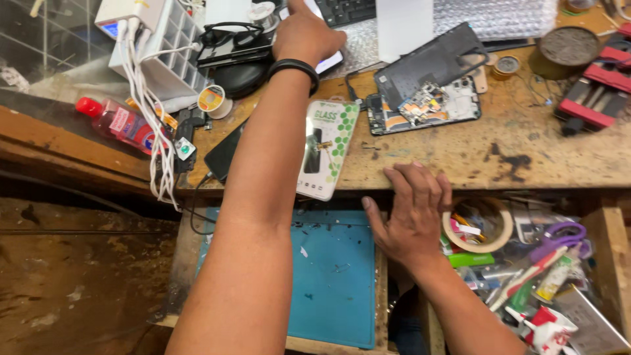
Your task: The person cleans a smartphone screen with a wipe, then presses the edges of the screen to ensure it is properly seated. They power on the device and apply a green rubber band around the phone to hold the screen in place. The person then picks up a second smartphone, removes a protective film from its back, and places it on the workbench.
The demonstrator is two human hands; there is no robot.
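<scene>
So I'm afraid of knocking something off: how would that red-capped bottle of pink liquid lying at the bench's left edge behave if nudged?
The bottle lies on its side and looks round, so it would probably roll. It sits by the bench edge, so it might drop off. It looks like plastic, so it is likely light and unlikely to break.

At twelve o'clock I see a phone (328, 62), screen lit white, lying flat, mostly hidden. At five o'clock, the worn wooden bench edge (460, 181), stained dark.

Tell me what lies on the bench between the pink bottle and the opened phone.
In the head view, between the pink bottle and the opened phone lie white cables, a dark phone, the left forearm and a screen-protector pack.
</scene>
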